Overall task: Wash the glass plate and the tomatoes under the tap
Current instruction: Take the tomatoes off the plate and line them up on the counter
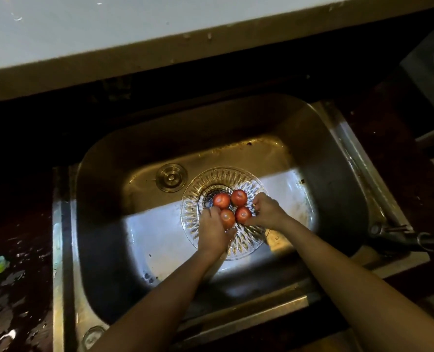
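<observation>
Four round tomatoes (232, 207), ribbed glass plate (246, 181)

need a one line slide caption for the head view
Both hands, left hand and right hand, gather four tomatoes on a glass plate in a steel sink.

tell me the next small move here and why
Probably slide the cut-glass plate right toward the dark tap. Four red tomatoes sit on it in the steel sink, both hands are at them, and no water is visibly running.
</observation>
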A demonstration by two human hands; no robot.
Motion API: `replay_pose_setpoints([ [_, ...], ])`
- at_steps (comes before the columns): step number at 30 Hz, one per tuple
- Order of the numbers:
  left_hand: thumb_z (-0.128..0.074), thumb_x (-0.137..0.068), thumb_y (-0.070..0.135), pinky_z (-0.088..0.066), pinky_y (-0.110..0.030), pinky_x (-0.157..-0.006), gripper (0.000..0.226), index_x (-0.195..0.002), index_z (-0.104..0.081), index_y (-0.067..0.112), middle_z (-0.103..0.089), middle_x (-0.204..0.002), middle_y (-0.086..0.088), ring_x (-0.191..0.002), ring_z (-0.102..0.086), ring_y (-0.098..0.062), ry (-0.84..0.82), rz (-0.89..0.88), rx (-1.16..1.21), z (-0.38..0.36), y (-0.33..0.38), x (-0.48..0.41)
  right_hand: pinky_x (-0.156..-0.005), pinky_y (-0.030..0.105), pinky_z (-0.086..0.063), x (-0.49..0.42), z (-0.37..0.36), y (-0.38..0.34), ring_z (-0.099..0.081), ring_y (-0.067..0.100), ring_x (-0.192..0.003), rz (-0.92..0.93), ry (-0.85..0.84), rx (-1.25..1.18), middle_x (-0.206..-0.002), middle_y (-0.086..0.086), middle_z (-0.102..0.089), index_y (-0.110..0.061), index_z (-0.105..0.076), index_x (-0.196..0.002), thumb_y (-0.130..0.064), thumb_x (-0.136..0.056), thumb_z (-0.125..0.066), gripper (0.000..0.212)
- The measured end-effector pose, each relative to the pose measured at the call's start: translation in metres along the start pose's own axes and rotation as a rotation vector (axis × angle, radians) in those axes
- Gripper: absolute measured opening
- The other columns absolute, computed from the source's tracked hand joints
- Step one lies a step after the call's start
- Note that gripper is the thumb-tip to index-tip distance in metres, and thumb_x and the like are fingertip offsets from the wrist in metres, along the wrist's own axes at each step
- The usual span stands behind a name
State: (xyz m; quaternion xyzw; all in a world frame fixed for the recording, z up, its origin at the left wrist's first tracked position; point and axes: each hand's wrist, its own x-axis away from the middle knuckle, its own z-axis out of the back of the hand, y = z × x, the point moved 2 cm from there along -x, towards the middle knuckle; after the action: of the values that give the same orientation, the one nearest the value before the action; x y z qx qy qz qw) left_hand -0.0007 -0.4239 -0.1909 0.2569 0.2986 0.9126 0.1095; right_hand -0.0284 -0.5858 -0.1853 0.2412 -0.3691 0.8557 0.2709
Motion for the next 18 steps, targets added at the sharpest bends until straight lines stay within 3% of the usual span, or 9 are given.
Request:
replay_pose_setpoints([
  [3, -0.074, -0.074, 0.017, -0.037, -0.03, -0.095, 0.058, -0.122, -0.042, 0.01, -0.042, -0.129, -0.012, -0.116, -0.044, -0.024, 0.029, 0.031, 0.055, -0.002, 0.001, -0.005, -0.072, 0.028, -0.036, 0.001, -0.008, -0.001, -0.049, 0.022, -0.095, -0.006, 0.015, 0.039, -0.103, 0.006, -0.05, -0.018, -0.039, -0.092, -0.029, -0.063, -0.081, 0.053],
  [7, -0.073, -0.075, 0.016, -0.039, -0.031, -0.091, 0.056, -0.122, -0.044, 0.011, -0.048, -0.127, -0.01, -0.115, -0.047, -0.024, 0.013, 0.04, 0.068, -0.003, -0.001, -0.009, -0.078, 0.033, -0.043, 0.002, -0.017, -0.002, -0.053, 0.028, -0.103, 0.005, 0.045, 0.053, -0.112, 0.011, -0.056, -0.02, -0.039, -0.092, -0.024, -0.064, -0.08, 0.051],
  [14, -0.074, -0.074, 0.017, -0.038, -0.029, -0.09, 0.052, -0.119, -0.048, 0.011, -0.049, -0.128, -0.01, -0.115, -0.048, -0.024, 0.007, 0.006, 0.065, -0.002, -0.004, -0.006, -0.068, 0.024, -0.031, 0.006, -0.018, -0.005, -0.056, 0.026, -0.094, 0.08, 0.098, 0.097, -0.107, 0.012, -0.06, -0.014, -0.05, -0.1, -0.019, -0.072, -0.074, 0.037],
  [18, -0.076, -0.072, 0.016, -0.037, -0.028, -0.087, 0.053, -0.118, -0.049, 0.011, -0.05, -0.125, -0.01, -0.112, -0.049, -0.024, 0.032, -0.013, 0.104, 0.01, 0.001, 0.001, -0.067, 0.025, -0.033, 0.016, -0.008, -0.009, -0.051, 0.021, -0.082, 0.128, 0.11, 0.083, -0.104, 0.013, -0.061, -0.018, -0.046, -0.091, -0.018, -0.071, -0.074, 0.034],
])
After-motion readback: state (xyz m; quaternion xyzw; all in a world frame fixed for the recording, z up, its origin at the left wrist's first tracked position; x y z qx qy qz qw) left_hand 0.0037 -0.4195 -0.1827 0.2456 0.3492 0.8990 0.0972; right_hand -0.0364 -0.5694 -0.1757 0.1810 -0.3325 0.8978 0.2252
